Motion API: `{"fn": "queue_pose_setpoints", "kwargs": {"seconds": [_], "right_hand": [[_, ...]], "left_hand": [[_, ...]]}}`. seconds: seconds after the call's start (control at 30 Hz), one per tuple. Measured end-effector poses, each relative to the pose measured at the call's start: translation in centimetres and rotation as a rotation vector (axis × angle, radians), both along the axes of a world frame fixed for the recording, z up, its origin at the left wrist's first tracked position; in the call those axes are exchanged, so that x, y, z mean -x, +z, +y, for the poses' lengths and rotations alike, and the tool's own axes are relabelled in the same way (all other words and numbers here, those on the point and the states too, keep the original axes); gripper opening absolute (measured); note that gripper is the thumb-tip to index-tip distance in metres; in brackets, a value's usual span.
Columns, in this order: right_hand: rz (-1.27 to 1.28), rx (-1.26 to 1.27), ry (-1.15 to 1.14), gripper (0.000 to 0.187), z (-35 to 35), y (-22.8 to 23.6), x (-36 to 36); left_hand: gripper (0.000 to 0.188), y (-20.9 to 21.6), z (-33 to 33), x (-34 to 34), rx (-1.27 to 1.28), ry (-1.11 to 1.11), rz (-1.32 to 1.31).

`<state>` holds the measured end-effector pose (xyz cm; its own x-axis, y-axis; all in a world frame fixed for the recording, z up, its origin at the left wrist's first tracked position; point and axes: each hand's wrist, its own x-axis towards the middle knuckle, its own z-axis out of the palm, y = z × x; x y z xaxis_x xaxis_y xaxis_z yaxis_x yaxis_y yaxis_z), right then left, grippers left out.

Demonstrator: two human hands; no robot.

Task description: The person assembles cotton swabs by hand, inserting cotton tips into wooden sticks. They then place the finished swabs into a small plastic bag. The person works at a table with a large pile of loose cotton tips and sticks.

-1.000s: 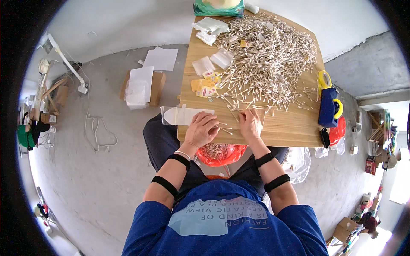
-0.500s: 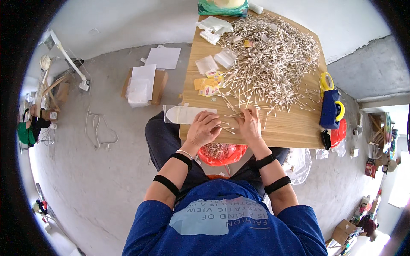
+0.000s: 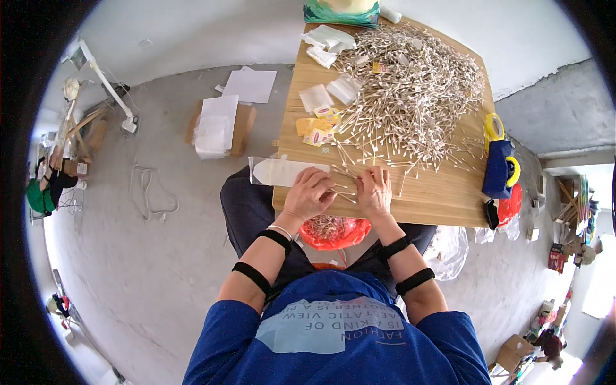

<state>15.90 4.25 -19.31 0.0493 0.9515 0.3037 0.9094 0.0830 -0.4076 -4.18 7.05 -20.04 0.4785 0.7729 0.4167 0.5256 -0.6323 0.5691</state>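
Swabs [image 3: 344, 190] between both hands.

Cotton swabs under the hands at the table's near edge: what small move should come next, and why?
Probably draw the loose cotton swabs together into one aligned bunch between the left hand and right hand. They lie fanned out and crossing between both hands, and the clear plastic bag lies flat beside the left hand, while the big swab pile sits farther back.
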Motion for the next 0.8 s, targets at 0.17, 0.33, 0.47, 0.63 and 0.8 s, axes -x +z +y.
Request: {"fn": "queue_pose_setpoints", "kwargs": {"seconds": [0.17,0.33,0.47,0.63,0.8], "right_hand": [[0.067,0.019,0.034,0.015,-0.1,0.4,0.0],[0.054,0.019,0.115,0.014,0.1,-0.2,0.5],[0.128,-0.001,0.213,0.015,0.3,-0.6,1.1],[0.161,0.088,0.057,0.017,2.2,0.6,2.2],[0.13,0.232,-0.093,0.021,4.5,1.0,2.5]], "left_hand": [[0.026,-0.2,0.0,0.1,0.02,-0.001,0.004],[0.036,-0.2,-0.1,0.1,0.049,0.01,0.018],[0.046,0.5,-0.3,-0.2,0.022,0.1,0.035],[0.046,0.5,0.2,-0.1,-0.009,0.023,0.092],[0.042,0.5,0.2,-0.2,-0.016,0.004,0.12]]}}
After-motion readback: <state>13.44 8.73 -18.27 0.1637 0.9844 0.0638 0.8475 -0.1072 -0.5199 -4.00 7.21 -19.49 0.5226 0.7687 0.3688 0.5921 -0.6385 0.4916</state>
